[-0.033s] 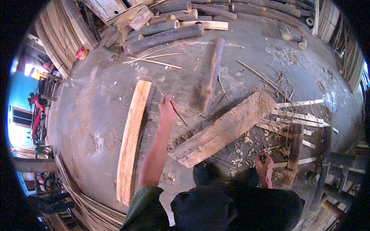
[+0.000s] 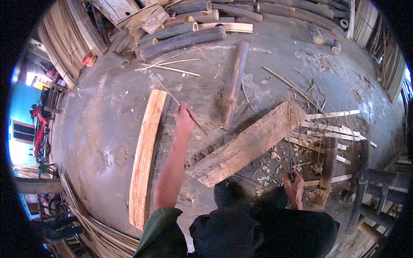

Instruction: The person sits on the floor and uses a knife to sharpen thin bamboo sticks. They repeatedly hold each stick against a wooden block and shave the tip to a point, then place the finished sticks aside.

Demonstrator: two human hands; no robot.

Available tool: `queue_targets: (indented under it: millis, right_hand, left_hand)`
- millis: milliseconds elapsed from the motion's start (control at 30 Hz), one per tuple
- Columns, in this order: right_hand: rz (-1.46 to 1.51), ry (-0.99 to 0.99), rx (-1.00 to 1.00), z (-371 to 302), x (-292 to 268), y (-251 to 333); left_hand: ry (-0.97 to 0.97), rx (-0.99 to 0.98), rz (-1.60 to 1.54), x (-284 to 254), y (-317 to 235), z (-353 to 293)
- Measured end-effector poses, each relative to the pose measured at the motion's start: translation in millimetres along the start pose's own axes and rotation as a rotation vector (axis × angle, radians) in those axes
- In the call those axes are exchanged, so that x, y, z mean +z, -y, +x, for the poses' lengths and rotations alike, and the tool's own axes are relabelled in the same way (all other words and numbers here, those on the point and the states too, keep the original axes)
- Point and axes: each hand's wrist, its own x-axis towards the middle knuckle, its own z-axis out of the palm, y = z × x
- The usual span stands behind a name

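My left hand point(image 2: 184, 117) is closed round a thin brown stick point(image 2: 171, 95), held slantwise above the floor between a pale plank and a thick timber block. My right hand point(image 2: 294, 189) grips the dark handle of a long, narrow blade point(image 2: 290, 148), seen nearly edge-on and pointing away from me. The thick timber block point(image 2: 241, 148) lies aslant in front of my knees, its far right end beside the blade. Left of my forearm lies the long pale plank point(image 2: 146, 159).
Split pale strips point(image 2: 333, 130) and small wood chips point(image 2: 264, 178) litter the floor at the right, near an upright bamboo piece point(image 2: 328, 172). A bamboo pole point(image 2: 235, 84) lies ahead. Bamboo logs point(image 2: 183, 44) are stacked at the back, with a stool point(image 2: 378, 193) at right.
My left hand and the stick have shifted slightly up and left, the stick's far end most. My right hand and the blade stay almost where they were.
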Motion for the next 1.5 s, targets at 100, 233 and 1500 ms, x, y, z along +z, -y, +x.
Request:
queue_targets:
  millis: [100, 233, 1500]
  right_hand:
    - [0.120, 0.108, 0.010, -4.9, -4.1, 9.3]
    - [0.234, -0.019, 0.036, -5.5, 16.4, -26.5]
    - [0.101, 0.117, -0.192, -26.1, 13.7, -15.8]
  left_hand:
    - [-0.050, -0.106, -0.334, 22.7, -53.7, 50.6]
    - [-0.045, 0.214, 0.420, 60.8, -69.2, 61.0]
    - [0.359, 0.510, -0.184, 138.4, -114.1, -54.7]
